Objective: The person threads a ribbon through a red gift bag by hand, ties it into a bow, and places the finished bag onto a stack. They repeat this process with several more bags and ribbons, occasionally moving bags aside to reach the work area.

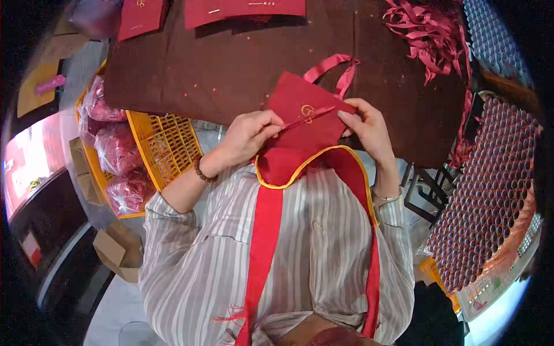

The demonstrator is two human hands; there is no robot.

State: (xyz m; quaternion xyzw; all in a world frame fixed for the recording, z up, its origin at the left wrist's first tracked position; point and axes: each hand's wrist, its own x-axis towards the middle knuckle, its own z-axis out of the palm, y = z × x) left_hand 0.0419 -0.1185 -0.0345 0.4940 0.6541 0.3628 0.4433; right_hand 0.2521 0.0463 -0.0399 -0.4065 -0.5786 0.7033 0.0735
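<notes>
A flat dark-red paper bag point(294, 98) with a gold emblem lies tilted at the table's near edge, in front of my chest. A pinkish-red ribbon loop point(329, 64) extends beyond its far side. Across its front runs a thin, twisted dark-red ribbon point(309, 119). The fingers of my left hand point(248, 135) are pinched on the ribbon's left end. My right hand point(369, 127) is closed at the bag's right edge, thumb in front, close to the ribbon's other end. Whether it also grips that end cannot be made out.
A brown cloth covers the table point(231, 75). More red printed pieces point(245, 12) lie at its far side, with a ribbon pile point(433, 32) far right. Left stands a yellow crate point(167, 144) holding bagged red items point(118, 147). Patterned stacks point(485, 190) stand right.
</notes>
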